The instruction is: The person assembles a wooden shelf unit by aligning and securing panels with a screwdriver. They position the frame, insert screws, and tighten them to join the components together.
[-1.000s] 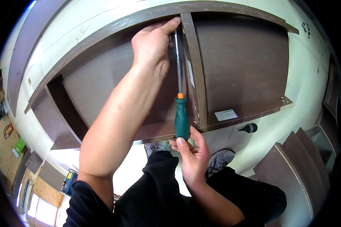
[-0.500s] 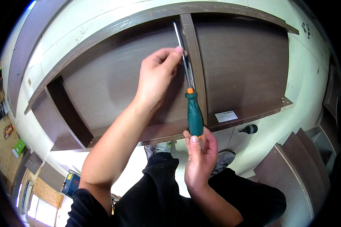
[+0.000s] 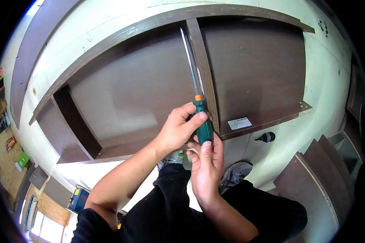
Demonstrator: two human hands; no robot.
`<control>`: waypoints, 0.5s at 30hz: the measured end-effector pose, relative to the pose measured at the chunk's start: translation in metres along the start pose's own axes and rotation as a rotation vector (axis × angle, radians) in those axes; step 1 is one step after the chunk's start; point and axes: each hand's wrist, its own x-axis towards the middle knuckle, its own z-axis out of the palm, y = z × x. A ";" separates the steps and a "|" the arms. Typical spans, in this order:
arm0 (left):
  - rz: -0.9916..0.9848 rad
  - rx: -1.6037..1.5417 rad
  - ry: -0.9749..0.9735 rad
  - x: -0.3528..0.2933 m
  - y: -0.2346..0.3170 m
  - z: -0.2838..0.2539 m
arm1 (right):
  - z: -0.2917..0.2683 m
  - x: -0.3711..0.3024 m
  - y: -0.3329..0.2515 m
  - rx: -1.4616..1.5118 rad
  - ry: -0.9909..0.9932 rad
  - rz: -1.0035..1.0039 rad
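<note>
A long screwdriver (image 3: 202, 128) with a green handle, an orange collar and a steel shaft lies in both my hands. Its tip reaches into the far corner where a divider board (image 3: 203, 73) meets the curved far board of a dark brown cabinet frame (image 3: 129, 81). My left hand (image 3: 181, 126) grips the upper part of the handle, thumb on top. Around the handle's near end my right hand (image 3: 208, 162) is closed, its thumb along the handle. The shaft runs beside the divider's left face. The contact at the tip is too dark to make out.
A white label (image 3: 239, 123) sticks to the cabinet's near board. On the floor beyond it lies a small black tool (image 3: 266, 137) with a thin bit. Brown panels (image 3: 306, 182) lean at the lower right, and a long brown board (image 3: 32, 52) lies at upper left. A blue box (image 3: 78, 200) stands lower left.
My left hand has moved from the shaft down toward me onto the green handle. The right hand remains at the handle's end, and the screwdriver tip stays in the far corner.
</note>
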 end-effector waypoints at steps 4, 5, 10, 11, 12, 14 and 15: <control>0.111 0.046 0.388 -0.003 -0.021 0.009 | 0.004 0.005 0.001 0.067 -0.058 0.058; 0.054 0.033 0.382 -0.003 -0.018 0.011 | 0.004 0.006 0.001 0.094 -0.058 0.112; -0.010 0.058 0.353 0.000 -0.022 0.003 | 0.010 0.021 -0.004 0.372 -0.049 0.495; -0.014 0.043 0.357 0.000 -0.021 0.002 | 0.007 0.021 0.000 0.369 -0.082 0.488; -0.010 0.031 0.338 -0.002 -0.018 0.003 | 0.004 0.020 0.002 0.365 -0.111 0.486; -0.005 0.008 0.303 -0.007 -0.006 0.008 | 0.010 0.017 0.005 0.387 -0.102 0.428; -0.003 -0.001 0.260 -0.012 -0.002 0.008 | 0.015 0.014 0.008 0.402 -0.099 0.404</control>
